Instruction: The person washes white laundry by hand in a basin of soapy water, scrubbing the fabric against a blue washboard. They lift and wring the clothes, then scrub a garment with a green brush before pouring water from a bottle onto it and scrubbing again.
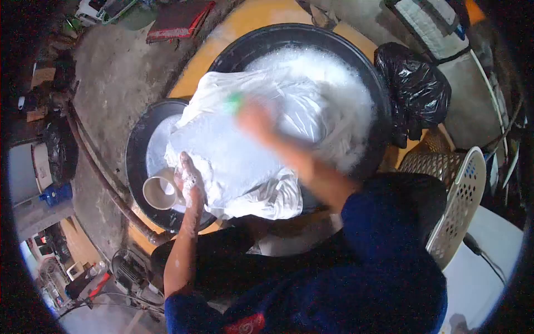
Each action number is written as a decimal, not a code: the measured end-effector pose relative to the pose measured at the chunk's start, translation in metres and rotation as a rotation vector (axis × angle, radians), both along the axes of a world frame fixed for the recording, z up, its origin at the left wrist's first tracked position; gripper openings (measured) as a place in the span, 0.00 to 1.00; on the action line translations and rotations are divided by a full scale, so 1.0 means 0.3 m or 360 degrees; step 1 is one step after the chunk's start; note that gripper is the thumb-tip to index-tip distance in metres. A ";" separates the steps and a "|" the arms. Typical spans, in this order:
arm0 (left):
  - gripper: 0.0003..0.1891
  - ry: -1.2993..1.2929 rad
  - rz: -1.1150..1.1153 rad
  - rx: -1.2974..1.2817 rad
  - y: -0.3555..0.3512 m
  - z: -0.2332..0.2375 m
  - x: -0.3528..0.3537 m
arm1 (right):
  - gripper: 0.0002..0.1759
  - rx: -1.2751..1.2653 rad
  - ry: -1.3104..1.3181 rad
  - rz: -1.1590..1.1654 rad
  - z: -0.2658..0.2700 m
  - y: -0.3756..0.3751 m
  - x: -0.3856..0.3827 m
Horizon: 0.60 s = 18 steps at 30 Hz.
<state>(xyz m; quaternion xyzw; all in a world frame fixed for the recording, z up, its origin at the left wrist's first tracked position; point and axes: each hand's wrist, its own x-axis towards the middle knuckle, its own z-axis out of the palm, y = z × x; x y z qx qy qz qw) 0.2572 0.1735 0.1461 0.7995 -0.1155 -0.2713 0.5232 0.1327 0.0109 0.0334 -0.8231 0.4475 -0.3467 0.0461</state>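
A wet white cloth (233, 145) is spread across the big black basin (384, 111) and over the edge of the smaller black basin (132, 150). My right hand (257, 119), smeared by motion, is closed on a green brush (235, 103) against the upper part of the cloth. Suds cover my left hand (189, 177), which grips the cloth's near left edge with the thumb pointing up. Right beside it, a beige mug (149, 193) sits tilted in the smaller basin. Whatever supports the flat middle of the cloth is hidden.
White foam (328, 72) fills the big basin's far side. A black plastic bag (414, 89) lies to its right, near a cream perforated basket (456, 206). A rusty pipe (103, 178) runs along the left, with a fan (130, 270) below it.
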 end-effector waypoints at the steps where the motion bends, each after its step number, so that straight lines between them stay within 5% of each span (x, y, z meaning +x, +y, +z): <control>1: 0.18 0.0144 0.0015 -0.0236 0.024 -0.028 0.002 | 0.09 0.0908 0.0019 0.0301 0.031 0.162 0.204; 3: 0.20 0.0424 0.0046 -0.0701 0.082 -0.118 0.047 | 0.11 0.0668 -0.0502 0.0500 0.383 0.231 0.047; 4: 0.22 0.0422 -0.0090 -0.0723 0.100 -0.133 0.068 | 0.12 0.0526 -0.1024 0.0447 0.094 0.232 0.152; 6: 0.22 0.0536 -0.0090 -0.0555 0.100 -0.133 0.092 | 0.11 0.0092 -0.0135 0.0022 -0.226 -0.077 -0.108; 7: 0.22 0.0434 -0.0096 -0.0384 0.090 -0.110 0.079 | 0.11 0.0685 -0.0177 -0.0144 -0.093 -0.146 -0.231; 8: 0.22 0.0337 -0.0104 -0.0208 0.078 -0.086 0.066 | 0.12 0.0817 -0.0167 -0.0191 -0.046 -0.151 -0.245; 11: 0.22 0.0038 -0.0165 0.0059 0.036 -0.051 0.044 | 0.13 0.0404 0.0029 -0.0155 -0.060 0.064 -0.030; 14: 0.22 -0.0107 -0.0199 -0.0391 0.071 -0.077 -0.007 | 0.15 0.0450 0.0033 -0.0095 -0.087 0.126 0.014; 16: 0.18 0.0039 -0.0084 -0.0195 0.029 -0.045 0.011 | 0.15 0.0475 0.0024 0.0011 -0.106 0.091 -0.027; 17: 0.17 0.0165 0.0002 0.0022 0.011 -0.003 0.020 | 0.14 0.0304 -0.0408 -0.0204 0.052 -0.016 -0.207; 18: 0.17 -0.0015 -0.0070 -0.0005 0.006 0.025 -0.007 | 0.13 0.0726 -0.0258 -0.0413 -0.119 -0.155 -0.357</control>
